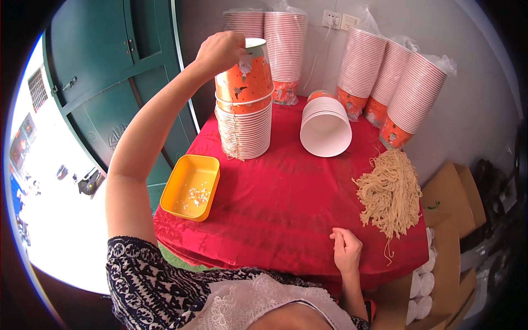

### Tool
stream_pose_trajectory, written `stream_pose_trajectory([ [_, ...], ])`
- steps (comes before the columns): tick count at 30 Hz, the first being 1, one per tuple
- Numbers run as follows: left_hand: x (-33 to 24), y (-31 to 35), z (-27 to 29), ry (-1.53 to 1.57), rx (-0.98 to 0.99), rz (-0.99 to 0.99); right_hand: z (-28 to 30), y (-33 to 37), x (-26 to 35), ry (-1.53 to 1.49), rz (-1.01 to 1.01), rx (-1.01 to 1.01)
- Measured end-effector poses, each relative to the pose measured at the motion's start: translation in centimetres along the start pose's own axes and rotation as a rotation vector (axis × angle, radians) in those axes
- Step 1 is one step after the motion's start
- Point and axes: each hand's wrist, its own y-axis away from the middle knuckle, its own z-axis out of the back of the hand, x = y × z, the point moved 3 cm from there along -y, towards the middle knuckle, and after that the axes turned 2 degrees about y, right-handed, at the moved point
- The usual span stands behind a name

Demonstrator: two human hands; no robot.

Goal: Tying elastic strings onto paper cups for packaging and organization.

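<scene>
My left hand reaches up at the far left of the table and is closed on the upper end of an orange patterned paper bucket. That bucket sits upside down on top of a stack of nested paper buckets, whose white rims show one above another. Thin tan strings hang down the left side of the stack. My right hand is over the front edge of the table, its fingers curled together with nothing visible in them. To its right lies a heap of tan strings.
A yellow tray with small white and orange bits stands at the left on the red tablecloth. White-lined buckets lie on their side. Bagged bucket stacks line the wall. Cardboard boxes stand at right, a green door at left.
</scene>
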Motion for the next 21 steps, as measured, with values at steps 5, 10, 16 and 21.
stream_pose_trajectory([
  [5,-0.3,0.3,-0.7,-0.019,-0.019,-0.016,0.0,0.0,0.2,0.005,0.001,0.012],
  [10,-0.8,0.6,-1.1,-0.013,-0.012,-0.019,0.1,0.0,0.5,-0.005,0.036,0.005],
  [16,-0.4,1.1,-2.0,-0.021,0.011,-0.009,0.1,0.0,0.5,-0.003,0.038,0.013],
  [21,0.0,2.8,-2.9,0.037,-0.227,-0.150,0.0,0.0,0.7,-0.010,0.032,0.014],
])
